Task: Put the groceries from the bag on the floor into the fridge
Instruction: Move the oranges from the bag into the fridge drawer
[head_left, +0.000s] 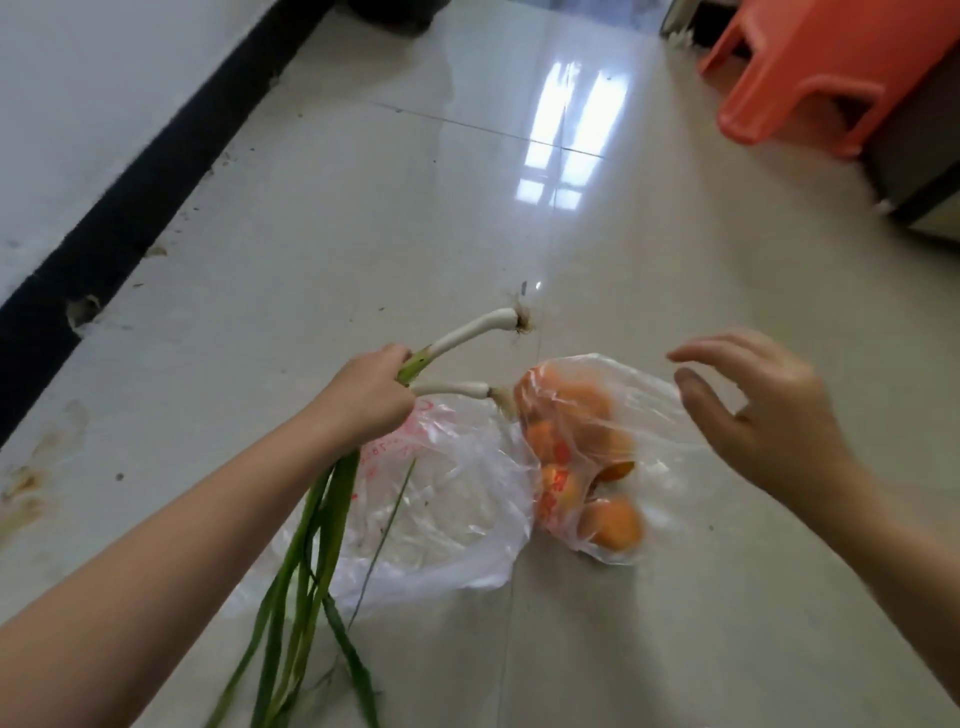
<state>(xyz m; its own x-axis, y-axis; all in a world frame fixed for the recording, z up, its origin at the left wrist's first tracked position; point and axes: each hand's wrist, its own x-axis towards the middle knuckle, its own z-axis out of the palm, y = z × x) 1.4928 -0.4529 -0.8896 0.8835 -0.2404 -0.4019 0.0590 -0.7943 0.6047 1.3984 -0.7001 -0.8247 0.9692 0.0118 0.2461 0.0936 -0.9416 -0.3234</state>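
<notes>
My left hand (366, 397) grips a bunch of green onions (470, 332) near the base; two white bulbs stick out forward and long green leaves hang down toward me. Below it a clear plastic bag (447, 509) with red print lies crumpled on the tiled floor. To its right lies a second clear bag holding several oranges (608, 525). My right hand (763, 415) hovers open above and to the right of the orange bag, fingers spread, holding nothing.
An orange plastic stool (810, 67) stands at the far right. Beside it sits the corner of a dark appliance or cabinet (914, 171). A white wall with a black baseboard (156, 171) runs along the left. Stains mark the floor at the left.
</notes>
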